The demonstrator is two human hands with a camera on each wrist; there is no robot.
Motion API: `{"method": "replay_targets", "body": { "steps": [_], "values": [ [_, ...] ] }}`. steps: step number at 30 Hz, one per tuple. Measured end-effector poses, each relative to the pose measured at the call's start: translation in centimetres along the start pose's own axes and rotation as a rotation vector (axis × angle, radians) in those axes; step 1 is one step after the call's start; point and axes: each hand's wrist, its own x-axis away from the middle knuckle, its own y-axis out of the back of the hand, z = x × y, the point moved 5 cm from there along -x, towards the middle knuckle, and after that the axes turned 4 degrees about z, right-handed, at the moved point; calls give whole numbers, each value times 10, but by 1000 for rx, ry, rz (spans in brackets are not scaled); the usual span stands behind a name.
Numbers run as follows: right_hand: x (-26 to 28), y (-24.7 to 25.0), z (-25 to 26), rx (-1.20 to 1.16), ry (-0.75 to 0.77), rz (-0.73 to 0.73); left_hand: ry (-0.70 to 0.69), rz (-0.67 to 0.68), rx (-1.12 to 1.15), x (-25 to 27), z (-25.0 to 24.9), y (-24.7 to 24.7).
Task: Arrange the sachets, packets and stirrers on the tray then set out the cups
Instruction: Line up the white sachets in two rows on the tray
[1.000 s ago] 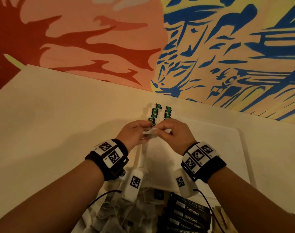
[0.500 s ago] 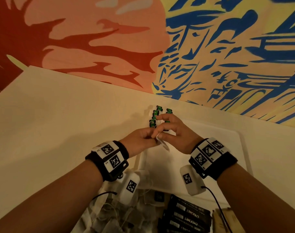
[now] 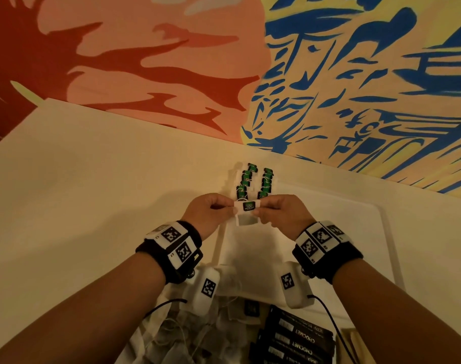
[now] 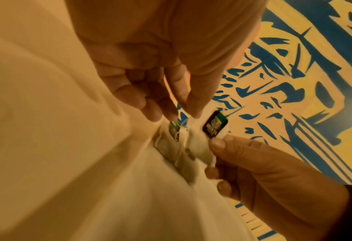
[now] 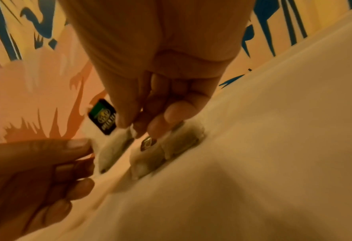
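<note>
Both hands hold one white tea bag (image 3: 246, 214) with a green-and-black tag (image 3: 249, 205) above the white tray (image 3: 355, 232). My left hand (image 3: 211, 210) pinches its left edge and my right hand (image 3: 279, 211) pinches its right edge. In the left wrist view the tag (image 4: 215, 124) faces the camera between my thumb and the other hand's fingers (image 4: 218, 145). In the right wrist view the same tea bag (image 5: 109, 143) hangs just over the tray. Two rows of tea bags with green tags (image 3: 254, 182) lie at the tray's far left corner.
A heap of loose tea bags (image 3: 187, 334) lies close to me, under my wrists. Black CHOCMET packets (image 3: 295, 340) are stacked to its right, with wooden stirrers (image 3: 355, 342) beside them. The pale table (image 3: 79, 193) runs up to a painted wall (image 3: 329, 74).
The tea bag was bunched between my hands; now it is spread flat between them, tag facing up. My right hand has drawn back from the rows to the bag's right edge.
</note>
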Motion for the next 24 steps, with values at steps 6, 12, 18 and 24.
{"method": "replay_targets", "body": {
  "steps": [6,12,18,24],
  "values": [
    [-16,-11,-10,31,-144,-59,100,-82,-148,-7,8,12],
    [-5,-5,-11,164,-156,-194,168,31,-376,-9,0,-3],
    [2,13,-21,129,-260,-243,81,86,-588,-15,-13,-14],
    [-1,7,-26,144,-254,-182,41,62,-639,-21,-16,-14]
  ]
}}
